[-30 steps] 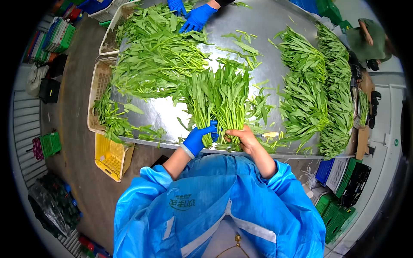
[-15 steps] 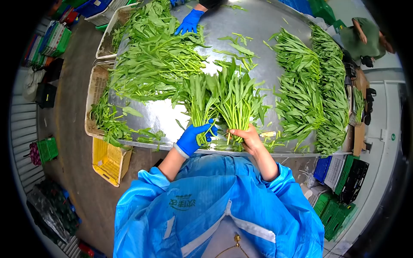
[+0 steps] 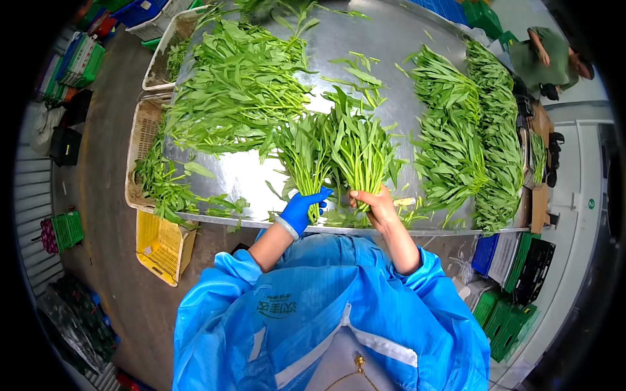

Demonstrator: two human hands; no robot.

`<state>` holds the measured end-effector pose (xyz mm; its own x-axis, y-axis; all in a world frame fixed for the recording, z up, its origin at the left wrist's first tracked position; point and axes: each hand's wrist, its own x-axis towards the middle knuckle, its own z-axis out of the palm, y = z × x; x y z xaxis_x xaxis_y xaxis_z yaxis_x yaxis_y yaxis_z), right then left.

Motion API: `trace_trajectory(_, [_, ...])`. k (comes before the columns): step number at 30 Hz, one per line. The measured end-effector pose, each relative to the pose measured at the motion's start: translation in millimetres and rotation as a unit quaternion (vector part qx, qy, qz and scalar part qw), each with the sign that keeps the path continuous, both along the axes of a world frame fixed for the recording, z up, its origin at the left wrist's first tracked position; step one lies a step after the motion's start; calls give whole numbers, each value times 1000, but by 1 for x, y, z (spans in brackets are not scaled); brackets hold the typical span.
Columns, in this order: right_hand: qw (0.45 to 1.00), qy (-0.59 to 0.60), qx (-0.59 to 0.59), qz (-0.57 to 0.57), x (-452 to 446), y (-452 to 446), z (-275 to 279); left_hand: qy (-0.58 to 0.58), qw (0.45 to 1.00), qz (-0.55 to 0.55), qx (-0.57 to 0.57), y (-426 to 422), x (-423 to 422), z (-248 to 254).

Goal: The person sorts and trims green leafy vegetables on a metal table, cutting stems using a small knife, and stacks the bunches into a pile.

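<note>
My left hand, in a blue glove, is closed around the stem ends of a bunch of water spinach, its leaves pointing away from me. Bare, my right hand grips a second bunch of water spinach by the lower stems. The two bunches stand side by side over the near edge of the metal table, their leaves touching. Just beyond my left hand lies a big loose pile of water spinach. To the right are neat rows of water spinach.
Loose stems are scattered mid-table. Cream crates line the left edge, with a yellow crate on the floor below. Stacked crates stand at lower right. A person in green is at the far right.
My left fingers have closed more tightly round the stems. The other person's blue-gloved hand has left the pile, and some greens at its far end have shifted in a blur.
</note>
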<state>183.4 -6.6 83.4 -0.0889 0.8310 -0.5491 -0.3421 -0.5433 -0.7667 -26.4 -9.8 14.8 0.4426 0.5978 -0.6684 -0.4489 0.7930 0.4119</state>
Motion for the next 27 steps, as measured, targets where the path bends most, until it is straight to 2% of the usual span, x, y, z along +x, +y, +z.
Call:
trace_trajectory(4, [996, -93, 0, -3, 23, -10, -33, 63, 997, 22, 47, -19, 8, -47])
trace_trajectory(6, [992, -123, -23, 11, 28, -23, -59, 90, 996, -15, 9, -24, 13, -58])
trace_trajectory(11, [980, -192, -42, -21, 20, -50, -139, 66, 997, -8, 49, -32, 43, -95])
trace_trajectory(13, [988, -140, -68, -3, 8, -46, -128, 87, 994, 2, 72, -32, 54, -92])
trace_trajectory(14, [993, -91, -81, 4, 6, -43, -122, 68, 995, -7, 70, -31, 54, -86])
trace_trajectory(16, [995, -70, -62, 40, 12, -37, -98, 27, 997, -23, 71, -23, 58, -69])
trace_trajectory(17, [995, -58, -52, 55, 16, -33, -82, 51, 995, -2, 89, -24, 60, -54])
trace_trajectory(18, [995, -65, -18, 77, 18, -27, -57, 109, 988, -12, 110, -19, 59, -16])
trace_trajectory(20, [990, -80, 43, 109, 23, -24, -4, 173, 962, 38, 206, -24, 62, 44])
trace_trajectory(21, [989, -56, 36, 133, 26, -24, 9, 181, 961, 53, 204, -29, 64, 57])
trace_trajectory(22, [987, -36, 34, 153, 28, -22, 16, 184, 959, 63, 207, -31, 67, 62])
trace_trajectory(23, [986, -10, 9, 166, 31, -22, 3, 200, 961, 26, 189, -32, 70, 39])
trace_trajectory(24, [980, 35, -10, 196, 38, -19, -20, 166, 973, -15, 158, -28, 74, 17])
trace_trajectory(25, [969, 6, -36, 246, 47, -16, -38, 188, 970, -78, 134, -27, 77, 4])
trace_trajectory(26, [964, -37, -6, 264, 59, -17, -43, 208, 962, -135, 116, -26, 88, -7])
trace_trajectory(27, [960, -25, -6, 280, 63, -15, -44, 218, 957, -116, 154, -28, 95, -15])
